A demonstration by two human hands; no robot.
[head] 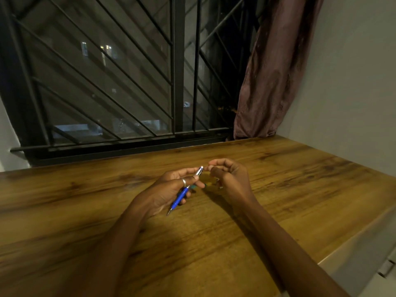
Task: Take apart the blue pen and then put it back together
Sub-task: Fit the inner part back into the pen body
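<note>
Left hand (169, 189) clenches the pen (182, 195) mid-surface; right hand (227, 175) pinches at its cap end, contents unclear. Small parts could drop and roll off.

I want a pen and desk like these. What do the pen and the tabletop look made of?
The blue pen, held in the left hand, looks like glossy blue plastic with a shiny silver, perhaps metal, upper end. The tabletop shows brown wood grain with a smooth sheen, solid wood or laminate.
</note>
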